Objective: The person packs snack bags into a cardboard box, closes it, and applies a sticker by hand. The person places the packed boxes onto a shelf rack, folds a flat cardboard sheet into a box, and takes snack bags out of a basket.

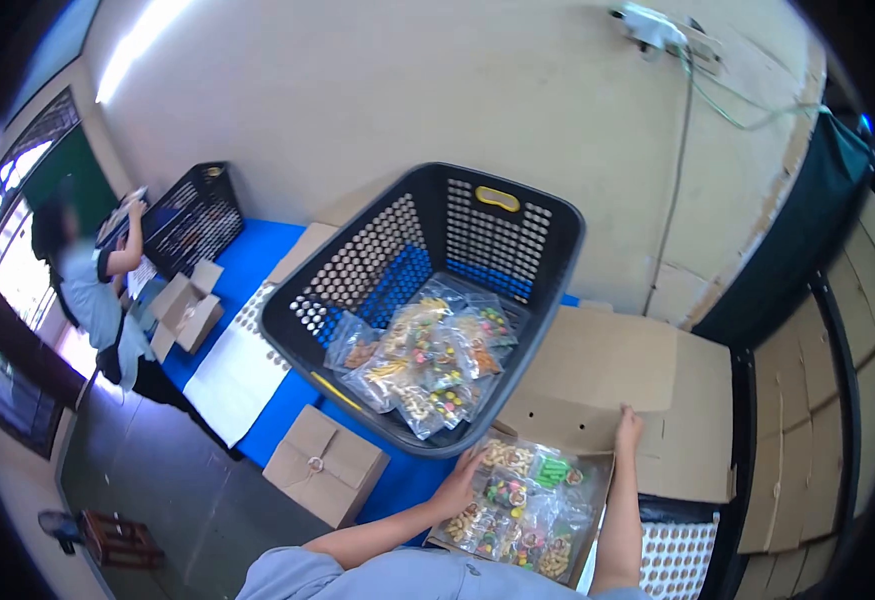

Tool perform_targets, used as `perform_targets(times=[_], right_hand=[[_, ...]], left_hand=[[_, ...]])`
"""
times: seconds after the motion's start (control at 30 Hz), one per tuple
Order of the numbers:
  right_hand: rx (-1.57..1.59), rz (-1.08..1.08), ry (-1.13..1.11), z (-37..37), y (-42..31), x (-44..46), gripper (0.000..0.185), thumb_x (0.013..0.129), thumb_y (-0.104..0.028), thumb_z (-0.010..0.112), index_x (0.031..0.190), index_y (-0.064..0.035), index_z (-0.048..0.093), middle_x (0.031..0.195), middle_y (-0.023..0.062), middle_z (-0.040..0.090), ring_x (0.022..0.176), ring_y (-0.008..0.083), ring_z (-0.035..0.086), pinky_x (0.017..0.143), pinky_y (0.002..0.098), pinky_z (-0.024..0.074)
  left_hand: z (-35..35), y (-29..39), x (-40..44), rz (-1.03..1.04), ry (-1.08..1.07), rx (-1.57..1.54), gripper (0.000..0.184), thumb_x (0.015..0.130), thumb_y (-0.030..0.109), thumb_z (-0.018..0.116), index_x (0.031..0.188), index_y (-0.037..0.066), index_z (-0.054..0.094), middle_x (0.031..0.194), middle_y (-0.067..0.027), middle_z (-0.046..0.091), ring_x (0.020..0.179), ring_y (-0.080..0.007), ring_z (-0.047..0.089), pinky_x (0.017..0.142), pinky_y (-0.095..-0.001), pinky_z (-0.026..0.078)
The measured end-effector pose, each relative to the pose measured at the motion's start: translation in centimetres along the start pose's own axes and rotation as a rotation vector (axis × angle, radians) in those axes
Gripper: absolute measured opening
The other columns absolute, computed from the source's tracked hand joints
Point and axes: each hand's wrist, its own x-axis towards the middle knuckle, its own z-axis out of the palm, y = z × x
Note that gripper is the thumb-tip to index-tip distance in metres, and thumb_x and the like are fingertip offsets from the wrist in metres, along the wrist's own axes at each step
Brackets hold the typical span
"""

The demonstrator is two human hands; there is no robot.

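Observation:
An open cardboard box (600, 482) sits close to my body, holding several clear packets (517, 495) of nuts, green sticks and colourful sweets. My left hand (457, 490) grips the box's left side, fingers bent over the edge. At the far right corner, my right hand (630, 432) has its fingers closed on the cardboard, against the raised lid (587, 365). Just beyond the box, a large black perforated basket (437, 447) contains a heap of similar snack packets (422, 350).
A closed box tied with string (322, 465) stands left on the blue-covered table (397, 490). Sticker sheets (672, 555) lie at lower right, near stacked cartons (797, 440). At far left, a co-worker (97, 290) stands by another black basket (197, 225) and an open carton (187, 310).

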Motion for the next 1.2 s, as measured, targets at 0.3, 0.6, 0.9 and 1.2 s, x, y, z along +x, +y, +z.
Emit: perform_targets(times=[0.3, 0.6, 0.9, 1.2], right_hand=[[0.299, -0.089, 0.191, -3.0, 0.4, -0.7, 0.038, 0.089, -0.027, 0.054, 0.078, 0.0092, 0.057, 0.075, 0.0076, 0.057, 0.074, 0.0162, 0.051, 0.07, 0.0345, 0.0424], [0.422, 0.053, 0.008, -8.5, 7.0, -1.4, 0.053, 0.093, -0.033, 0.059, 0.123, 0.01, 0.055, 0.125, 0.016, 0.058, 0.112, 0.0234, 0.055, 0.098, 0.034, 0.0414], [0.922, 0.186, -0.161, -11.5, 6.6, -12.5, 0.046, 0.091, -0.029, 0.064, 0.125, -0.0003, 0.054, 0.122, 0.0096, 0.06, 0.113, 0.0222, 0.056, 0.098, 0.0359, 0.0438], [1.051, 0.132, -0.085, -13.4, 7.5, -14.7, 0.068, 0.09, -0.055, 0.057, 0.136, -0.0073, 0.044, 0.137, 0.0068, 0.05, 0.127, 0.0227, 0.044, 0.107, 0.0374, 0.0351]], left_hand=[[0.1, 0.7, 0.3, 0.124, -0.053, -0.019, 0.09, 0.07, -0.022, 0.039, 0.149, 0.019, 0.028, 0.158, -0.0166, 0.005, 0.146, -0.0363, 0.01, 0.113, -0.0408, 0.027], [0.7, 1.5, 0.9, 0.194, -0.116, -0.043, 0.088, 0.069, -0.022, 0.038, 0.148, 0.016, 0.03, 0.157, -0.0169, 0.012, 0.145, -0.0339, 0.014, 0.115, -0.0382, 0.024], [2.7, -4.2, 4.1, -0.031, -0.183, -0.557, 0.075, 0.09, -0.003, 0.049, 0.152, 0.008, 0.011, 0.15, -0.0223, 0.03, 0.139, -0.0302, 0.032, 0.114, -0.0394, 0.025], [3.7, 1.0, 15.4, -0.337, 0.025, -1.06, 0.116, 0.079, 0.031, 0.079, 0.152, 0.018, -0.01, 0.154, -0.0159, 0.027, 0.142, -0.0289, 0.026, 0.116, -0.0484, 0.012]])
